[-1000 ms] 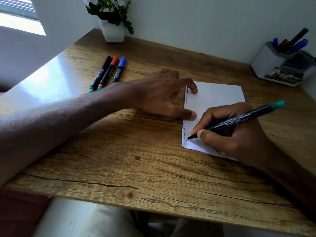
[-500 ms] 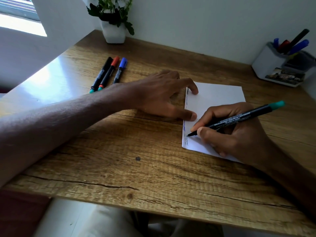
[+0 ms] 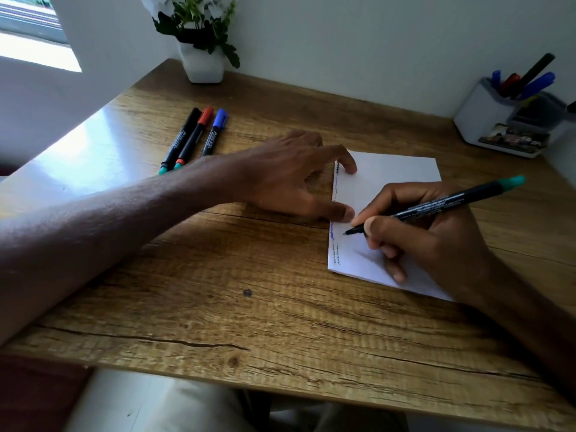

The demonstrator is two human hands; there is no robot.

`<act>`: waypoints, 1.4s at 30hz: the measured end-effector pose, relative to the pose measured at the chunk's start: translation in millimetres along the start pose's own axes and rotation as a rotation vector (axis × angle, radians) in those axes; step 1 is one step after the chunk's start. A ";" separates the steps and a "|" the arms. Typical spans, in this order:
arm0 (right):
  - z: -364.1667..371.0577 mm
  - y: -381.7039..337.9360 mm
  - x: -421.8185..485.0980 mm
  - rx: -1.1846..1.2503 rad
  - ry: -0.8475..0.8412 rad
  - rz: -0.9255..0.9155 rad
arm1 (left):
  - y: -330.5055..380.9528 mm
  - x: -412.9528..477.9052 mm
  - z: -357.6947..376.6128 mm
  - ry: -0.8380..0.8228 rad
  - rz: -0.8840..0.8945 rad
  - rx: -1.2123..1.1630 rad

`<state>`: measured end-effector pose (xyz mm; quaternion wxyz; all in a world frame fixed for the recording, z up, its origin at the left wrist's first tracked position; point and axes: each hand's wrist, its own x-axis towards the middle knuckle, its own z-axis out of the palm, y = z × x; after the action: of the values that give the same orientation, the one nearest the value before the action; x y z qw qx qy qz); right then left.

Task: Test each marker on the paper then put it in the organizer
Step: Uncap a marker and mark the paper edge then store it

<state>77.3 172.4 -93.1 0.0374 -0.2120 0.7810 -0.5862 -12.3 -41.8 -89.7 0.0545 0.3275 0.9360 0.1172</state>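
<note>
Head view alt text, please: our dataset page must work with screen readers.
A right hand holds a marker, tip at the left edge of a white paper on a wooden desk, while the left hand presses the paper down. Three markers lie far left; an organizer stands far right.

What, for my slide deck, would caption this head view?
Right hand holds a teal-ended marker, tip at the paper, left hand pressing its edge; three markers lie on the desk.
</note>
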 end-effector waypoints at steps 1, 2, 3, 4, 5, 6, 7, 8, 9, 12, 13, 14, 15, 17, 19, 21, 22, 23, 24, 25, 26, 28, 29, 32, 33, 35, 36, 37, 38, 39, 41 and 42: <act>-1.2 0.3 0.9 0.043 0.034 0.018 | 0.2 0.6 -0.1 -0.002 -0.002 -0.002; -2.2 0.0 2.2 0.073 0.064 0.038 | 0.4 0.3 -0.5 -0.004 -0.002 -0.003; -3.6 -0.3 4.0 0.096 0.088 0.057 | 0.6 -0.1 -1.5 -0.005 -0.002 -0.008; -4.7 -0.8 5.9 0.121 0.106 0.073 | 0.8 -1.2 -2.7 -0.004 -0.010 -0.026; -5.8 -1.3 7.4 0.152 0.120 0.082 | 0.5 -2.7 -3.5 0.004 -0.028 -0.070; -7.5 -2.4 8.5 0.186 0.133 0.080 | 0.4 -3.8 -4.3 0.036 -0.048 -0.136; -9.5 -3.7 8.7 0.215 0.148 0.073 | 0.2 -4.7 -3.9 0.102 -0.060 -0.211; -11.1 -5.1 8.7 0.227 0.163 0.067 | 0.1 -5.5 -3.2 0.207 -0.052 -0.285; -12.4 -6.6 9.0 0.215 0.178 0.061 | -0.1 -6.1 -2.5 0.338 -0.023 -0.352; -14.5 -11.7 10.4 0.146 0.243 0.019 | -2.0 -7.3 -4.4 0.631 0.049 -0.538; -15.4 -12.9 11.1 0.127 0.271 0.004 | -1.5 -6.5 -4.6 0.662 0.051 -0.593; -16.3 -13.9 11.8 0.109 0.298 -0.008 | 0.6 -5.9 -4.1 0.669 0.047 -0.652; -16.9 -14.2 12.1 0.095 0.324 -0.015 | 3.9 -5.7 -2.7 0.662 0.037 -0.719; -19.0 -15.5 12.4 0.076 0.364 -0.035 | 14.6 -5.3 -1.6 0.626 0.037 -0.883; -20.2 -16.3 12.6 0.072 0.385 -0.059 | 24.8 -5.6 -1.5 0.577 0.051 -1.049; -21.0 -16.3 12.9 0.090 0.393 -0.072 | 30.1 -6.9 -2.5 0.516 0.050 -1.165; -21.8 -16.0 12.7 0.110 0.387 -0.075 | 30.3 -7.5 -2.8 0.487 0.036 -1.190; -22.7 -15.7 12.6 0.130 0.372 -0.081 | 29.8 -8.3 -3.0 0.466 0.013 -1.193; -23.7 -15.2 12.1 0.141 0.349 -0.092 | 29.0 -9.2 -3.1 0.451 -0.014 -1.176; -24.6 -15.1 11.3 0.139 0.320 -0.106 | 28.0 -9.7 -2.9 0.441 -0.045 -1.149; -25.0 -14.7 10.3 0.127 0.289 -0.124 | 27.9 -10.3 -3.2 0.435 -0.075 -1.123; -23.4 -14.8 8.1 0.085 0.236 -0.156 | 27.9 -9.8 -4.2 0.425 -0.134 -1.116; -21.3 -15.3 7.2 0.066 0.219 -0.167 | 27.8 -9.4 -5.4 0.422 -0.154 -1.143; -15.5 -16.1 5.2 0.015 0.205 -0.205 | 28.1 -9.3 -8.5 0.423 -0.159 -1.307; -14.3 -16.2 4.9 -0.004 0.207 -0.218 | 28.0 -9.5 -8.6 0.425 -0.151 -1.368; -13.4 -16.5 4.2 -0.030 0.224 -0.241 | 27.0 -9.0 -7.4 0.418 -0.151 -1.456; -13.7 -16.7 4.0 -0.041 0.243 -0.250 | 26.5 -8.6 -6.6 0.406 -0.158 -1.488; -14.1 -16.9 3.8 -0.052 0.263 -0.261 | 25.8 -8.0 -5.8 0.392 -0.166 -1.521; -14.6 -17.1 3.6 -0.064 0.282 -0.274 | 25.4 -7.5 -5.4 0.379 -0.175 -1.557; -15.0 -17.3 3.7 -0.078 0.299 -0.289 | 24.9 -7.1 -5.3 0.369 -0.189 -1.589; -15.8 -17.0 4.0 -0.104 0.328 -0.313 | 25.3 -7.0 -5.9 0.363 -0.218 -1.644; -16.1 -16.6 4.3 -0.108 0.340 -0.319 | 25.8 -7.2 -6.5 0.361 -0.229 -1.665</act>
<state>73.3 181.6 -71.9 -0.1992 -0.2326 0.7630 -0.5692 7.6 -28.0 -76.6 0.1387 0.0608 0.5666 0.8100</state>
